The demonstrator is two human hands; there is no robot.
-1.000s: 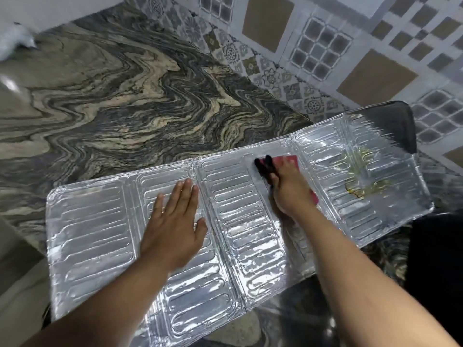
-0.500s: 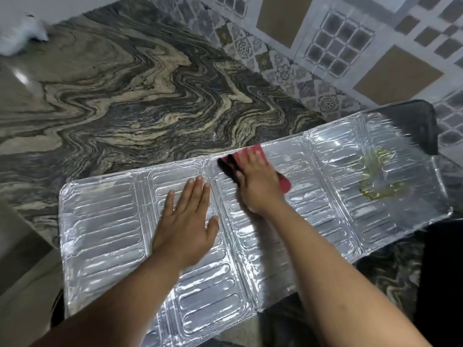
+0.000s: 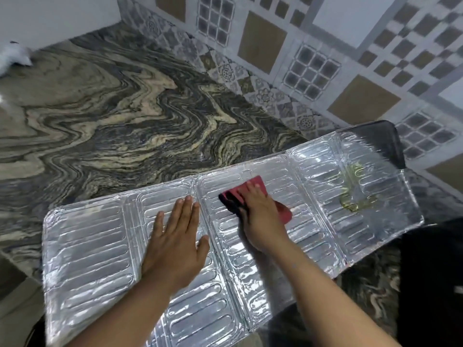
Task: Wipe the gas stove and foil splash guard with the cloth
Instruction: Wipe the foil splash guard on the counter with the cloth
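Flat beneath right hand (image 3: 263, 216), cloth (image 3: 283, 212).

Marble-pattern countertop (image 3: 105, 116), tiled wall behind.
Foil splash guard (image 3: 85, 246) lies flat on it; white object (image 3: 13, 57) far-left corner.

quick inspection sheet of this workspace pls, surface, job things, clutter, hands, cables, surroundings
surface: swirled grey and beige stone countertop, glossy.
job's things: foil splash guard unfolded flat on the countertop, its right end overhanging the dark gas stove; yellowish greasy stain on the right panel; red and black cloth on the middle panel, left of the stain.
clutter: blurred white object at far left, cannot tell what.
hands: left hand flat on the foil, fingers straight; right hand presses the cloth down with straight fingers.
cables: nothing seen.
surroundings: patterned tile wall behind; plain white wall at upper left.
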